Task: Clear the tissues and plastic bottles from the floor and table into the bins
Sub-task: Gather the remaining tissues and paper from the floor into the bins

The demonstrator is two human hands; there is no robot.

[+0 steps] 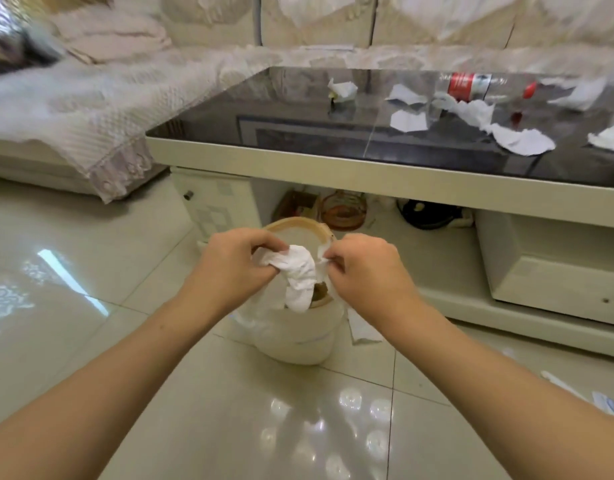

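Frame centre: left hand and right hand each pinch the crumpled tissue, which hangs lengthwise directly above the open bin, between both hands.

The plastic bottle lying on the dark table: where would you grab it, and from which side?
Probably round the middle, on the red label of the plastic bottle, coming down from above. It lies on its side on the table, red cap to the right, so its long body faces up. Crumpled tissues crowd its near side, so a reach from the front would snag them.
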